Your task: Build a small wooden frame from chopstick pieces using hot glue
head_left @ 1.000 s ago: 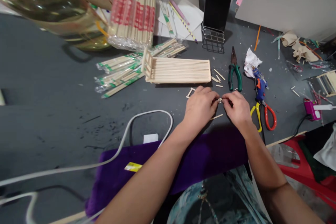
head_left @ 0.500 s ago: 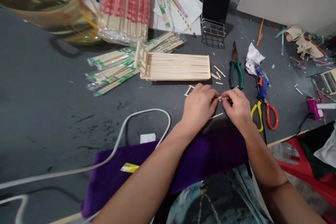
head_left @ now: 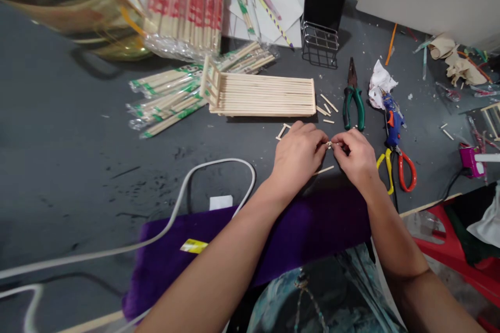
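My left hand (head_left: 300, 153) and my right hand (head_left: 354, 155) meet at the fingertips over the grey table. Both are closed, pinching small cut wooden stick pieces (head_left: 329, 145) between them; how the pieces are joined is too small to tell. A small frame of short sticks (head_left: 283, 131) lies partly behind my left hand. Below the fingers rests a loose thin stick (head_left: 324, 170). Behind the hands stands a miniature bed-like frame made of wooden sticks (head_left: 267, 94), with an upright railing at its left end. Several short cut sticks (head_left: 327, 106) lie off its right end.
Green-handled pliers (head_left: 353, 106), a blue glue gun (head_left: 394, 122) and red-and-yellow-handled cutters (head_left: 407, 170) lie to the right. Wrapped chopsticks (head_left: 167, 101) and a larger chopstick pack (head_left: 185, 8) are at the back left. A white cable (head_left: 183, 192) crosses a purple cloth (head_left: 164, 265).
The view has shifted slightly, so the objects sit a little differently in the picture. Both hands keep their pinch on the small stick pieces, with hardly any movement.
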